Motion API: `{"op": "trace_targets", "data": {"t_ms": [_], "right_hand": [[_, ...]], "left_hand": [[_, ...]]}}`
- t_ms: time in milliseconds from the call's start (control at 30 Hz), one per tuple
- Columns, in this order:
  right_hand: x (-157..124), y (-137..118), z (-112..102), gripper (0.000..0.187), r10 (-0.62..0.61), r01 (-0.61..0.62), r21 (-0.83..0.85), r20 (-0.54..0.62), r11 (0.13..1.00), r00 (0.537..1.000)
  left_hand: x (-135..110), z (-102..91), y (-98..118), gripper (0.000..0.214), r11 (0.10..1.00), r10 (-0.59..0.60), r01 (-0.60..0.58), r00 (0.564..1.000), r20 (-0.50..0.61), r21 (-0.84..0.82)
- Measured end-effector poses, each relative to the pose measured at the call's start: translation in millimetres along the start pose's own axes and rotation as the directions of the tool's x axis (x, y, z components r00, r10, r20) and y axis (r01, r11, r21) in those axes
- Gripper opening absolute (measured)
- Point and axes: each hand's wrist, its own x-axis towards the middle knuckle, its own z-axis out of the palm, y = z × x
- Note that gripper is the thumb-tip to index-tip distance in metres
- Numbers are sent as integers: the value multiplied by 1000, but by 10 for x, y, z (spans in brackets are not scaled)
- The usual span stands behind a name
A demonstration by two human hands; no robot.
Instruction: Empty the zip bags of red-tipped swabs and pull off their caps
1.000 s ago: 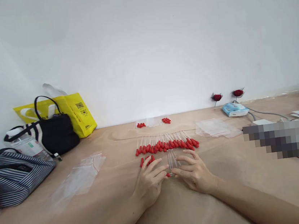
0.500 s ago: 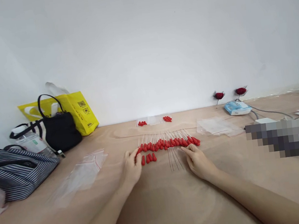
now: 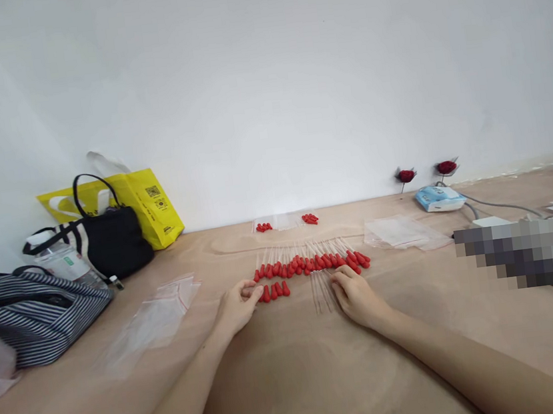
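Red rubber bulbs on thin glass tubes, like droppers [image 3: 298, 266], lie side by side in a row, tubes pointing toward the wall. Nearer me are several loose red rubber bulbs [image 3: 279, 290]. At the leftmost of these is my left hand [image 3: 238, 304], its thumb by the bulb and its fingers slightly apart. Several bare glass tubes [image 3: 321, 293] lie right of the loose bulbs. My right hand [image 3: 355, 295] pinches the rightmost tube near its upper end; its fingertips partly cover it.
Clear plastic bags lie at left [image 3: 156, 319] and right [image 3: 403, 233]; another bag [image 3: 286, 221] with red bulbs is by the wall. Striped [image 3: 33, 321], black [image 3: 114, 243] and yellow [image 3: 159, 211] bags fill the left. A blue packet [image 3: 439, 198] and cables are at right.
My left hand has shifted down from the row's left end to the loose bulbs; red no longer shows between its fingers. My right hand has moved left onto a glass tube.
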Motion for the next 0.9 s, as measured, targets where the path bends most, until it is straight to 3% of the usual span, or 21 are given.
{"op": "trace_targets", "data": {"t_ms": [267,467,633,767,900], "right_hand": [[-14,-94,-29,18,-3,1,39,51,999,999],[-20,-85,-29,20,-25,24,51,19,998,1000],[-33,-67,-52,21,-39,38,66,22,997,999],[-35,-76,-82,21,-41,36,93,52,995,998],[-27,-85,-107,20,-20,12,113,70,993,997]], "left_hand": [[-95,-51,87,31,989,79,-72,996,50,-129],[-97,54,63,25,986,126,-124,992,14,-109],[-76,29,48,29,989,110,-110,994,-11,-98],[-33,-43,15,28,994,111,-112,992,-55,-19],[6,-66,25,27,965,181,-158,978,-99,209]]}}
